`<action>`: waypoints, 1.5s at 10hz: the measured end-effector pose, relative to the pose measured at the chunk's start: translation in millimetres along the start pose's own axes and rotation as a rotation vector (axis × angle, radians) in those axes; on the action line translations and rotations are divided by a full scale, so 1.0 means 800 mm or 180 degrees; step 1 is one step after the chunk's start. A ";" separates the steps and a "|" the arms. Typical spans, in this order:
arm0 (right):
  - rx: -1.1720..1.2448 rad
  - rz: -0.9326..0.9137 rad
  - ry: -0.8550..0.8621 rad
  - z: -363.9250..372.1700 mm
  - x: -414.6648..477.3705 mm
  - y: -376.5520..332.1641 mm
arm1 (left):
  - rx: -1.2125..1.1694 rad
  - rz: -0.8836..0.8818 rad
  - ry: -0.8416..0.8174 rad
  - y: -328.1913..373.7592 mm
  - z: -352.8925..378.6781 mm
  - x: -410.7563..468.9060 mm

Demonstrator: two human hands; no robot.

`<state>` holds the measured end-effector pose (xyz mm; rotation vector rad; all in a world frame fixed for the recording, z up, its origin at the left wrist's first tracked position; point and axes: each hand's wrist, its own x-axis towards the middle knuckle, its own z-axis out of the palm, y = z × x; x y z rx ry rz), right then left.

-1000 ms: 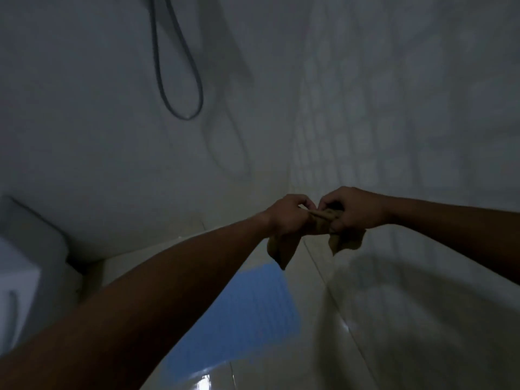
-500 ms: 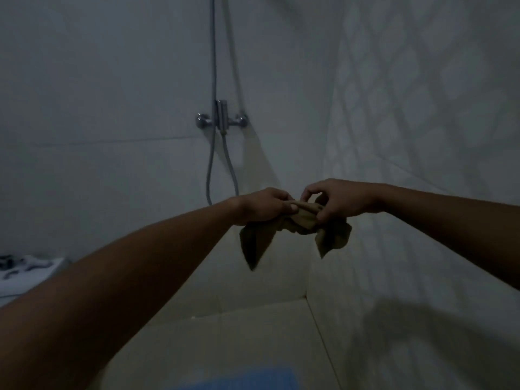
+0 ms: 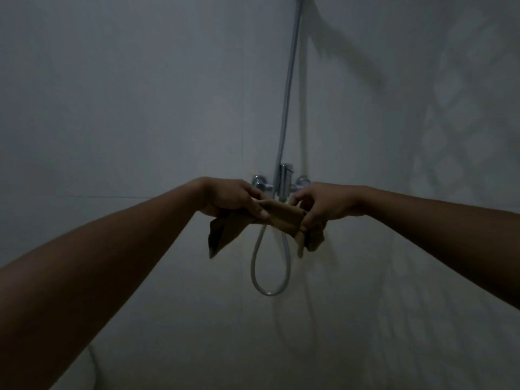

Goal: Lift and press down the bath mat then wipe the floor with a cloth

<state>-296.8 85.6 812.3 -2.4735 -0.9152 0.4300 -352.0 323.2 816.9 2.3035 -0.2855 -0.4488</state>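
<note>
cloth (image 3: 281, 218) | brown, crumpled | stretched btwn both hands | ends hanging down

1. Dim light falls on a plain pale grey tiled back wall (image 3: 126, 108).
2. A chrome shower mixer tap (image 3: 285, 178) is mounted on it, with a slim grey hose (image 3: 267, 293) looping below.
3. The adjoining pale side wall (image 3: 450, 108) shows a faint diamond pattern.

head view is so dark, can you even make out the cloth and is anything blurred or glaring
Head view: dim and underexposed, yet the brown cloth reads clearly between the left hand and right hand; head view: only glare is small glints on the shower mixer and hose loop; head view: soft overall, edges stretched by the wide lens.
</note>
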 end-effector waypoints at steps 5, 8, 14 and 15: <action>-0.3255 -0.0658 0.2339 -0.094 0.321 -0.010 | -0.0037 0.0595 0.2999 -0.095 -0.175 0.220; -0.4331 0.0860 0.0975 -0.087 0.332 -0.017 | 0.0625 0.0865 0.2770 -0.115 -0.142 0.299; -0.4581 0.0465 0.0731 -0.016 0.238 -0.030 | 0.0622 0.0783 0.2233 -0.124 -0.046 0.205; -0.4558 0.0219 0.0848 -0.008 0.185 -0.026 | 0.0767 0.0032 0.2096 -0.151 0.021 0.143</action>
